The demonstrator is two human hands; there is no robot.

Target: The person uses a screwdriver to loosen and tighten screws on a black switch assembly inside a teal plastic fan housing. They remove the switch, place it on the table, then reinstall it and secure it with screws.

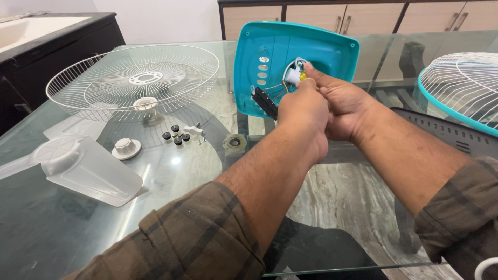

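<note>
Head view: teal fan base (pixel 321 49) against both hands (pixel 324 106)

The fan housing (pixel 311 49) is teal, with a black switch block (pixel 265 102) inside. Left of it lie a white wire grille (pixel 132 78) and translucent white blade (pixel 83 166). Sleeves (pixel 197 238) show brown-and-dark plaid.

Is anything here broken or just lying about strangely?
Nothing looks broken. A fan lies in pieces: the white wire guard dish-up, the clear blade flat on the glass table, small black knobs loose. Both hands work at wires inside the upright teal housing.
</note>
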